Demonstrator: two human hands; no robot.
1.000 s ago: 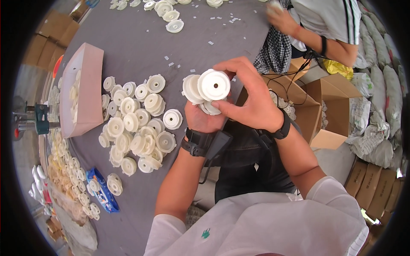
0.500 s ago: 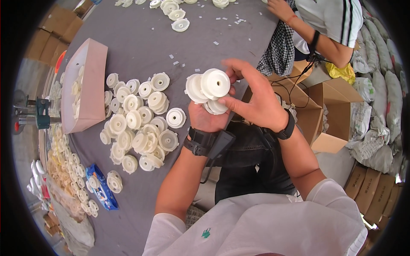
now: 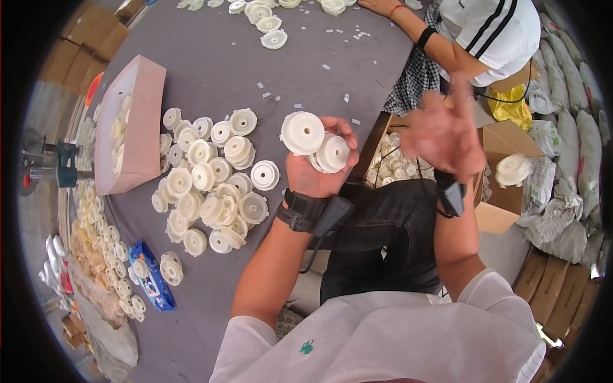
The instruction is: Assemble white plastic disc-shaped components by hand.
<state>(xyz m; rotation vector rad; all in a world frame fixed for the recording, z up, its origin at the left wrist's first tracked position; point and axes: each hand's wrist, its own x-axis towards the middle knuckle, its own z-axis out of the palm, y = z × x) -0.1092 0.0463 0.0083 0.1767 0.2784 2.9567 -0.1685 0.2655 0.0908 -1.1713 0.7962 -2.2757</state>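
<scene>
My left hand (image 3: pixel 314 175) is palm up at the table edge, fingers curled around a few stacked white plastic flanged discs. A larger disc (image 3: pixel 302 133) with a hole in its centre sits on top, and a smaller disc (image 3: pixel 332 153) leans against it by my fingers. My right hand (image 3: pixel 445 137) is raised over the cardboard boxes, smeared by motion, its fingers apart and holding nothing. Beyond it a single white disc (image 3: pixel 513 170) is in the air above the right-hand cardboard box (image 3: pixel 511 143). A pile of similar discs (image 3: pixel 214 191) covers the table left of my left hand.
A pink open box (image 3: pixel 142 127) with white pieces stands on the grey table (image 3: pixel 255 319). A blue packet (image 3: pixel 151 276) lies near the left edge. Another box holds many small white parts (image 3: pixel 391 159). A co-worker's arm (image 3: pixel 408 25) reaches over the far right.
My right hand has left the discs in my left hand and swung right over the boxes. One disc is now in the air, apart from it. The co-worker's arm has moved left.
</scene>
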